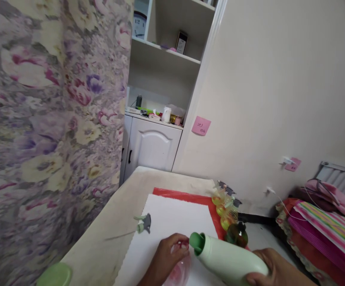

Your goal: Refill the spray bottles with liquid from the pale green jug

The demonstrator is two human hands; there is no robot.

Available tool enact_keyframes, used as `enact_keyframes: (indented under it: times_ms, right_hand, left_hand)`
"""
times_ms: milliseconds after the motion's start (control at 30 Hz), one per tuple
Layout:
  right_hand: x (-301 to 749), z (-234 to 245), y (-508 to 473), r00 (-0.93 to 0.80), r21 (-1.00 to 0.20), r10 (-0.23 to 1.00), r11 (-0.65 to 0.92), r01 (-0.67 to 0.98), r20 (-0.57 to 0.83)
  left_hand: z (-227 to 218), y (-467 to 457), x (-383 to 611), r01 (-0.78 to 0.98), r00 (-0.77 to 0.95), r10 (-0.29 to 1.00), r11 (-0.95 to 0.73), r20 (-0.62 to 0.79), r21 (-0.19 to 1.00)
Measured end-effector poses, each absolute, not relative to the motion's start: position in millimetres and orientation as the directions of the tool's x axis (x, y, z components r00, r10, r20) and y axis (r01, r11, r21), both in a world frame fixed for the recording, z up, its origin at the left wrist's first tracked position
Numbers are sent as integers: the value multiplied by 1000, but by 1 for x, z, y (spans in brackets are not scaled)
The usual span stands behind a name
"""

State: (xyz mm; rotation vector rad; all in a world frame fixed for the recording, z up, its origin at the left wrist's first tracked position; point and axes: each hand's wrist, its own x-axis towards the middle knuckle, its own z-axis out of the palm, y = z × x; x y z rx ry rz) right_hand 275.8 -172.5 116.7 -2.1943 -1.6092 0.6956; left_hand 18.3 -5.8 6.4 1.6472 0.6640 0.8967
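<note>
My right hand (275, 268) grips a pale green bottle (230, 260), tilted so its open green neck points left and down toward a small clear pink bottle (181, 270). My left hand (165, 260) is closed around that pink bottle's neck, holding it on the white sheet (172, 218). A grey-green spray nozzle with its long tube (142, 224) lies loose on the sheet's left edge. A green cap (55, 275) rests on the table at the lower left.
Several yellow-green spray bottles (227, 206) stand in a row at the table's right edge on a red mat (184, 194). A floral curtain (50, 119) hangs close on the left. White cupboard shelves (157, 119) stand behind; a striped bed cover (327, 226) lies right.
</note>
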Motion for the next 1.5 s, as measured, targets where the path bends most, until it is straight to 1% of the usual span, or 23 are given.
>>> enact_keyframes:
  times_ms: [200,333,567,867,1267,1500]
  right_hand:
    - [273,121,-170,129,-526,967,-229,819,-220]
    - [269,125,-168,157,-437,963,-241,867,-219]
    - [263,133,-166,181,-343,960,-247,907,-213]
    - [264,138,-161,142,-318,962,-214,924,-235]
    - [253,161,-156,168,-172,958,-210,962,-232]
    - [254,162,-152,151,-169,958,-196,966,-244]
  left_hand:
    - [4,-4,21,-42,556,801,-237,220,971]
    - [2,-4,21,-45,563,798,-231,216,972]
    - [4,-6,21,-42,577,789,-228,210,973]
    - [7,-5,22,-61,583,777,-250,238,966]
    - [7,-6,22,-61,579,777,-261,247,964]
    - [6,-6,21,-61,578,778,-259,246,964]
